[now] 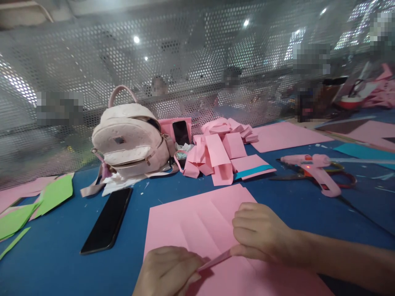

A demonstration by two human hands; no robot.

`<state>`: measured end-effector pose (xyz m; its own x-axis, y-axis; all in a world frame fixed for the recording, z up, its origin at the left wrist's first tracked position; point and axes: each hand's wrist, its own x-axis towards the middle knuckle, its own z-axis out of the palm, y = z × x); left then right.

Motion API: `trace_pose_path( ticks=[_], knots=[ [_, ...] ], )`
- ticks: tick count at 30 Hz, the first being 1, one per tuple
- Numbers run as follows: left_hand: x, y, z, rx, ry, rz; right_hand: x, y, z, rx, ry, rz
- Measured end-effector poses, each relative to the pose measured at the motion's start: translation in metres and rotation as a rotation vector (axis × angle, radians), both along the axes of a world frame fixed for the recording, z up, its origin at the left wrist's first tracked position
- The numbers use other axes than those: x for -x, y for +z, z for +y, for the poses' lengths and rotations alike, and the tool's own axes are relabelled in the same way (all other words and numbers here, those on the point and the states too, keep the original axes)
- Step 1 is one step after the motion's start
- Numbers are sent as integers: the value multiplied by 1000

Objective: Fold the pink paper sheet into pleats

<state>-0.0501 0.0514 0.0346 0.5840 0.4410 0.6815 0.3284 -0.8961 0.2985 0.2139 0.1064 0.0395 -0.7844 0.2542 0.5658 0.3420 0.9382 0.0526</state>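
— How were the hands set?

— Both were curled, not spread. The left hand sat at the bottom edge of the view, fingers bent in, with thumb and fingertips nipping a raised fold of the pink sheet. The right hand lay knuckles-up on the same sheet, fingers tucked under, pinching the other end of that fold.

— And the sheet itself?

— It lay flat on the blue table, right in front of the person, with a few crease lines running across it. Its near part ran out of the picture.

— What crowded it?

— To the left, a black phone lay face up, near the sheet's left edge but apart from it. Beyond the far edge was a heap of folded pink pieces, with a pink backpack beside the heap. Off to the right, a pink glue gun lay over a pair of scissors, well apart from the right hand. Green paper cut-offs sat at the far left.

— Any free room?

— Bare blue table showed between the sheet's far edge and the heap. A wider patch ran from the right hand out to the glue gun. A perforated screen closed off the table's far side.
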Motion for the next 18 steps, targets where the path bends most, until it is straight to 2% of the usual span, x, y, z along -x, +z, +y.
trace_pose_path(
  ticks=[6, 9, 11, 15, 18],
  knots=[
    [1, -3, -3, 85, -8, -17, -5, -2, 9, 69, 65, 34],
    [0, -4, -4, 119, 1, -80, -8, -3, 15, 75, 43, 45],
    [0, -3, -4, 112, -10, -69, -10, -4, 19, 61, 50, 62],
    [1, 0, -4, 64, -19, -37, -16, -4, 26, 34, 187, 48],
    [1, 1, -4, 55, -9, -40, -20, -4, 32, 45, 194, -4]
  ],
)
